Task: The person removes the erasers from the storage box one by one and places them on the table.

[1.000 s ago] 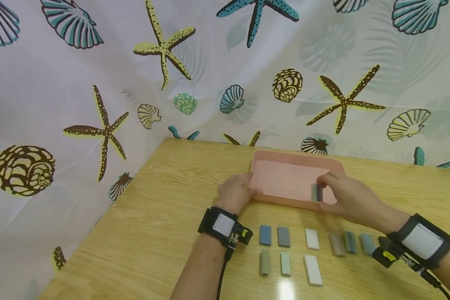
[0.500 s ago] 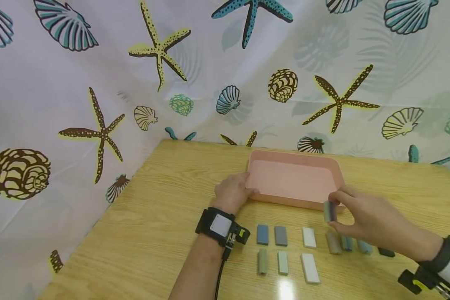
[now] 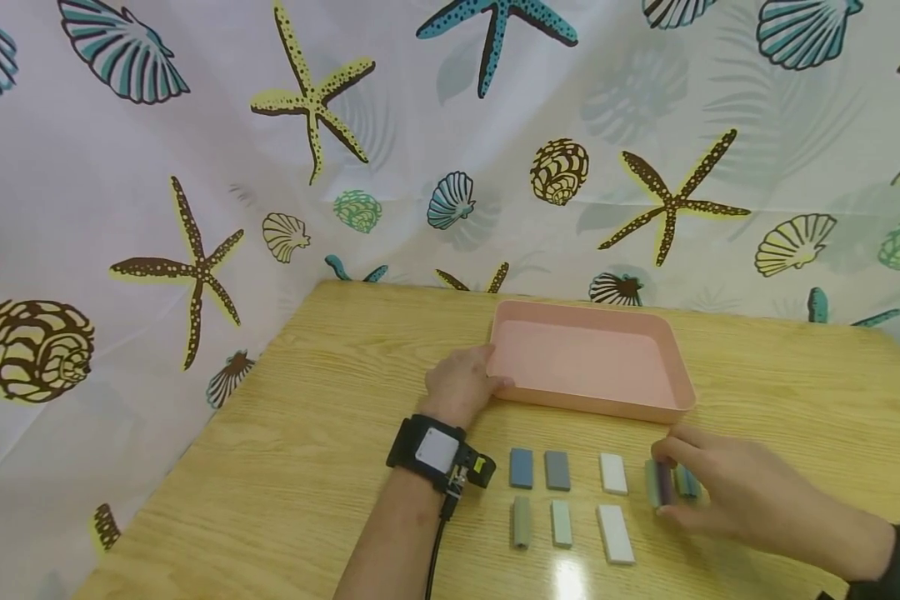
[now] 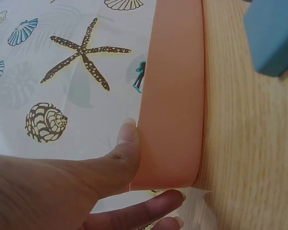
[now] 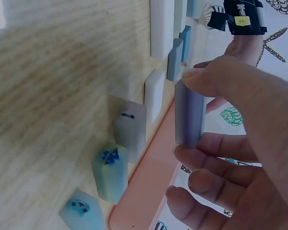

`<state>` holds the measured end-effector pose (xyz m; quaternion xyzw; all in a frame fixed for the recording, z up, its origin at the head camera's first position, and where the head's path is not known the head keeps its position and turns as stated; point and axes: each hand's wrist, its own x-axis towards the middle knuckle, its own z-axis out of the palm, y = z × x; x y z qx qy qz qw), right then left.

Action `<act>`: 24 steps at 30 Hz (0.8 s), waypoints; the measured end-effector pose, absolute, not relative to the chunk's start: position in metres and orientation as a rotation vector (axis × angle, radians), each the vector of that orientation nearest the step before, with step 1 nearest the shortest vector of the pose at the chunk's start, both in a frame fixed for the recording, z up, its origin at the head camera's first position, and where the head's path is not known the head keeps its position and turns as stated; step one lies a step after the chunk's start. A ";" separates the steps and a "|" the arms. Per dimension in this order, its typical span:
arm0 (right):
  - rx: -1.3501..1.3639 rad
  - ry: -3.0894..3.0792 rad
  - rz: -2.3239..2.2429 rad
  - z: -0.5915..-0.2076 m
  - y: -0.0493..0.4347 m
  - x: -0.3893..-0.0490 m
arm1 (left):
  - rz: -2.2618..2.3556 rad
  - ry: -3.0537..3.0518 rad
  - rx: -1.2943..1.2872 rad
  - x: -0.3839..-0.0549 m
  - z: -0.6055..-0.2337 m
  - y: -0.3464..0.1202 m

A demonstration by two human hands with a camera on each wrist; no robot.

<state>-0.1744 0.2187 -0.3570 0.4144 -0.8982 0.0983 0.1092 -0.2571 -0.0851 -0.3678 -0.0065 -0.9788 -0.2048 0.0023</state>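
Observation:
In the head view my left hand point(image 3: 457, 385) holds the near left corner of a pink tray point(image 3: 585, 403). The left wrist view shows the thumb at the tray's wall point(image 4: 175, 96) and the fingers round its end. My right hand point(image 3: 757, 493) pinches a small purple and pale green block point(image 3: 664, 485) between thumb and fingertips. In the right wrist view this block point(image 5: 189, 115) is held just off the table, beside a grey-brown block point(image 5: 130, 127), a blue-green block point(image 5: 110, 172) and a light blue block point(image 5: 81, 211), which bear small dark or blue marks.
In front of the tray lie several small blocks: a blue one point(image 3: 521, 468), a slate one point(image 3: 557, 471), a white one point(image 3: 613, 473), an olive one point(image 3: 521, 522), a mint one point(image 3: 562, 523) and a longer white one point(image 3: 616, 534). A patterned cloth point(image 3: 420, 167) hangs behind.
My right hand has lifted the purple and green block out of the tray and carried it toward me, over the right-hand row of blocks. My left hand has stayed on the tray's corner.

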 end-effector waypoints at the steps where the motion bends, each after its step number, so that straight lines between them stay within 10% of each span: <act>1: 1.222 -2.644 0.294 -0.358 0.219 -0.173 | -0.641 -3.069 -0.018 -0.257 -0.368 -0.085; 24: 1.274 -2.827 0.235 -0.378 0.219 -0.156 | -0.630 -3.056 -0.048 -0.255 -0.367 -0.087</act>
